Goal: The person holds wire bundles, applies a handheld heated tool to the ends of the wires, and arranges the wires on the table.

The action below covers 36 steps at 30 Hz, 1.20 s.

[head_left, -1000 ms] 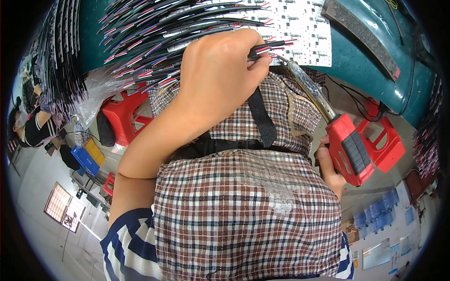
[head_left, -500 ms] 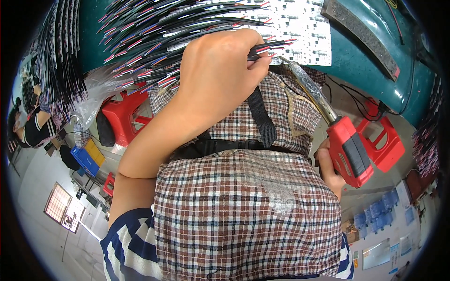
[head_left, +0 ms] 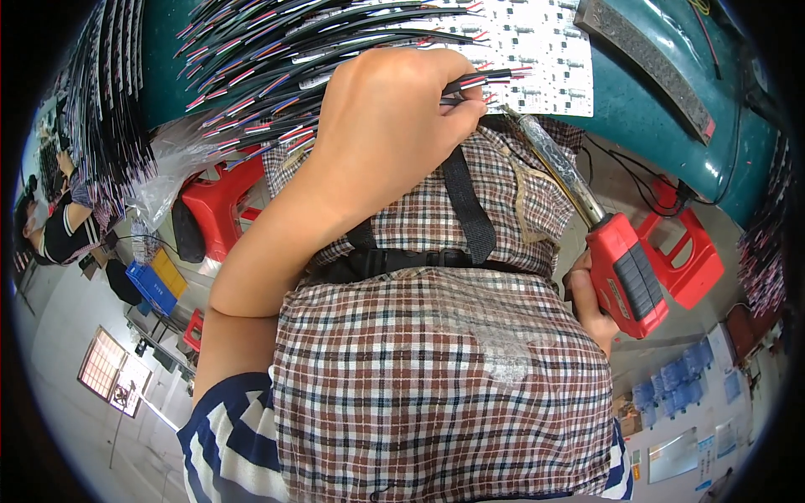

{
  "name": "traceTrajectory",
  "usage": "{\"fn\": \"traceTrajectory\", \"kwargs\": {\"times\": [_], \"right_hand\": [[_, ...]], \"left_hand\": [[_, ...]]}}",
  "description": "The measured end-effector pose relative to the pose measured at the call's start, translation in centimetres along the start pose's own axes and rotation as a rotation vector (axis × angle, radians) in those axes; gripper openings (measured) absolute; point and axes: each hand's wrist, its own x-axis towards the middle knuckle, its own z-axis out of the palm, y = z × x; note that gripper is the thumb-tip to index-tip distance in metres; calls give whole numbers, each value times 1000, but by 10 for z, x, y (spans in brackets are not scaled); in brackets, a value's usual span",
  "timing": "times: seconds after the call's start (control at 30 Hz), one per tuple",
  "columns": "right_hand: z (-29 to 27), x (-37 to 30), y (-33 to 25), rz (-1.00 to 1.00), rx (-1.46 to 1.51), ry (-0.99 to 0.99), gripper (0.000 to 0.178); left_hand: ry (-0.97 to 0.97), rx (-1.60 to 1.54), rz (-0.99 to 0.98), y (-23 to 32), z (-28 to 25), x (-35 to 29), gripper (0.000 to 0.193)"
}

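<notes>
My left hand [head_left: 390, 126] is closed in a pinch on black cables [head_left: 465, 82], whose red and white wire ends stick out to the right past the thumb and fingertips. Under those ends lies a white sheet of small circuit boards [head_left: 549, 59], at the near edge of the table. My right hand [head_left: 594, 310] wraps round the handle of a red and black soldering gun [head_left: 620, 268]. Its long metal barrel slants up and left, with the tip beside the sheet's near edge, close to the pinched wires. Whether the tip touches a wire is too small to tell.
Many black cables [head_left: 277, 71] with coloured ends are spread over the green table [head_left: 662, 126] at left. A grey bar [head_left: 646, 71] lies at far right. Red stools [head_left: 220, 210] stand below the table on both sides. A co-worker [head_left: 67, 222] sits at far left.
The wire ends beyond my left fingers have shifted slightly right and up. The soldering gun's tip has moved slightly right and down. Both grips stay the same.
</notes>
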Motion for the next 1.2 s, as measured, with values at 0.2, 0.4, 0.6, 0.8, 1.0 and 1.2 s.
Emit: {"fn": "traceTrajectory", "kwargs": {"times": [0.2,0.4,0.6,0.8,1.0,1.2], "right_hand": [[9,4,-8,-122,51,35,28],[1,2,-4,-124,-2,-21,28],[7,-1,-6,-5,-6,48,27],[12,9,-9,-50,-47,93,20],[9,12,-3,-96,-57,23,16],[12,10,-13,-70,122,125,8]], "left_hand": [[-2,-18,28,0,1,0,17],[22,-15,40,0,1,1,17],[0,9,31,4,0,3,16],[5,55,7,10,2,0,13],[2,64,-42,12,3,-1,12],[12,48,-43,12,2,-1,14]]}}
